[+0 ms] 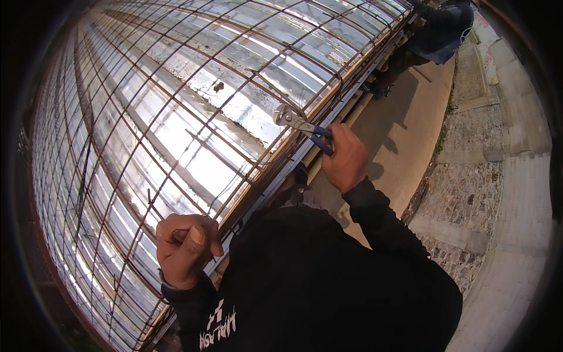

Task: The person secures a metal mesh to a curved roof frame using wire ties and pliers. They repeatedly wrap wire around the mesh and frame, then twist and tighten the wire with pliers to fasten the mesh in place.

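Observation:
My right hand [346, 157] is closed round the blue handles of metal pincers [296, 121]. Their head points up and left over the edge of a rebar mesh [202, 120], and the jaws are close to its outer bars. At lower left, my left hand [186, 246] is closed above the mesh edge, thumb pressed against the curled fingers. What it pinches, if anything, is hidden. Thin wire [230, 183] runs along the mesh edge between my two hands.
Shiny corrugated metal sheets [182, 155] lie beneath the mesh. Along its right border runs a long timber and metal edge [258, 189], with a drop to a brown floor [410, 117]. A co-worker in dark clothes [443, 32] is at upper right. Beyond stands a rough stone wall [463, 199].

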